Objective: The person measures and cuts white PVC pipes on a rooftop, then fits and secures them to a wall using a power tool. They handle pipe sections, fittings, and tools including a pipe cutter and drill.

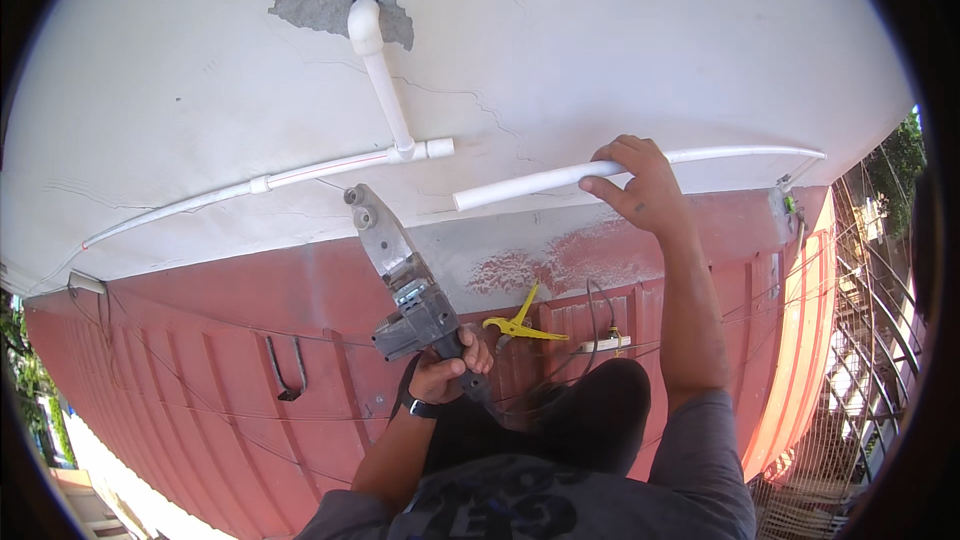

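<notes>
My left hand (pixel 450 368) is closed around the handle of a pipe fusion welder (pixel 415 300). Its flat metal heating plate, with two round sockets at the tip, points up toward the wall, just below the open end of a white tee fitting (pixel 408 152). Farther right, my right hand (pixel 634 182) grips a loose white plastic pipe (pixel 525 187). That pipe's cut end faces left, apart from the tee. A second white pipe (pixel 320 172) runs left from the tee, and a riser pipe (pixel 388 95) climbs to an elbow (pixel 366 28) at a broken patch of wall.
Below the wall lies a red ribbed metal roof (pixel 230 370). On it rest a yellow pipe cutter (pixel 525 325), a white power strip (pixel 605 344) with dark cords, and a dark U-shaped bracket (pixel 288 390). Thin wires cross the roof; metal grating (pixel 850 370) stands at right.
</notes>
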Motion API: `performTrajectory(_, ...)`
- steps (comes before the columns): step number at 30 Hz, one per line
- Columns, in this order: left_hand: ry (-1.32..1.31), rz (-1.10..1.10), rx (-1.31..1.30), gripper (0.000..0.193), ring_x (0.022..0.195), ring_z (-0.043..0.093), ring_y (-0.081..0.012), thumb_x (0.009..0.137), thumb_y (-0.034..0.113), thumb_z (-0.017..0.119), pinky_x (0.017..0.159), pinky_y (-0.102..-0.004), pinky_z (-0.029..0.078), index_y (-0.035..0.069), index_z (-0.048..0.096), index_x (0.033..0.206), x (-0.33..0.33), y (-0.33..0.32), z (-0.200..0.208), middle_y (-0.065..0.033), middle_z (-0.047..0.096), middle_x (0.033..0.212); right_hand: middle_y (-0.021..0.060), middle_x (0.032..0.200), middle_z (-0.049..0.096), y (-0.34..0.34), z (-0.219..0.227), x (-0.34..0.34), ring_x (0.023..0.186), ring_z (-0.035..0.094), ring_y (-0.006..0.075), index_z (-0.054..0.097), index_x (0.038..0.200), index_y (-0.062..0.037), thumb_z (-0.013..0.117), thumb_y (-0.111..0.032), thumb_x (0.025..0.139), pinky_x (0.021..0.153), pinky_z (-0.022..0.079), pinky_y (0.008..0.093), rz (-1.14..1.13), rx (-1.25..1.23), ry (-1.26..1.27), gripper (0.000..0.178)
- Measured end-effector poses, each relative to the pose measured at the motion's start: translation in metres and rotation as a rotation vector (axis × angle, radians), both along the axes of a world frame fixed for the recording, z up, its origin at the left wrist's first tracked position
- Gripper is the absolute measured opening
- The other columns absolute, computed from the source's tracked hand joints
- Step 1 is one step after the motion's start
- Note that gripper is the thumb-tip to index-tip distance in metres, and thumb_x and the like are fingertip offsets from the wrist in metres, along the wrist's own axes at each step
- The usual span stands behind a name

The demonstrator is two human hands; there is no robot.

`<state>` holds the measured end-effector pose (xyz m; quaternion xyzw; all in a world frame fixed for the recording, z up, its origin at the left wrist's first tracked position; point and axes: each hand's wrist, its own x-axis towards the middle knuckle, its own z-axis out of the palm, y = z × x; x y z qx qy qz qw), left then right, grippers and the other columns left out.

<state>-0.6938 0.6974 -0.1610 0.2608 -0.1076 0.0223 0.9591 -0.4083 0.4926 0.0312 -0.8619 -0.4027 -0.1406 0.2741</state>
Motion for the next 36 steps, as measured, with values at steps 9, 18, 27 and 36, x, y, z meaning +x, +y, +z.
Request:
performTrajectory(9,0.685,0.504,1.125,0.035,0.083,0.059,-0.0173,0.105,0.033,0.057,0.077,-0.0332,0.047,0.0,0.067,0.105,-0.012,-0.019,-0.021,-0.0055,0.063,0.086,0.0067,0.082,0.063,-0.004,-0.037,0.019,0.083,0.063,0.0279,0.07,0.094,-0.0112,0.069,-0.055,0.088,0.078,0.045,0.0407,0.089,-0.078,-0.177,0.044)
performTrajectory(18,0.422,0.817,1.294,0.025,0.06,0.054,-0.0124,0.098,0.024,0.069,0.057,-0.033,0.043,0.006,0.065,0.082,0.02,-0.045,-0.027,-0.0004,0.058,0.067,0.0063,0.076,0.066,-0.005,-0.008,0.043,0.073,0.063,0.027,0.073,0.091,-0.0099,0.074,-0.05,0.086,0.073,0.044,0.0408,0.013,-0.116,-0.133,0.041)
performTrajectory(27,0.526,0.67,0.912,0.02,0.08,0.065,-0.0165,0.094,0.018,0.074,0.072,-0.0324,0.051,0.001,0.068,0.102,0.047,-0.058,-0.036,-0.0063,0.07,0.09,0.0149,0.085,0.071,0.015,0.027,0.05,0.076,0.068,0.0328,0.075,0.098,-0.002,0.076,-0.046,0.086,0.071,0.053,0.0424,-0.077,-0.204,0.028,0.046)
performTrajectory(36,0.326,0.775,1.141,0.032,0.097,0.068,-0.0212,0.094,0.018,0.074,0.084,-0.0356,0.052,-0.002,0.065,0.116,0.072,-0.05,-0.03,-0.0122,0.071,0.107,0.0152,0.082,0.07,0.001,0.038,0.043,0.074,0.067,0.0319,0.075,0.099,-0.0035,0.077,-0.046,0.086,0.07,0.052,0.0429,-0.088,-0.319,0.169,0.044)
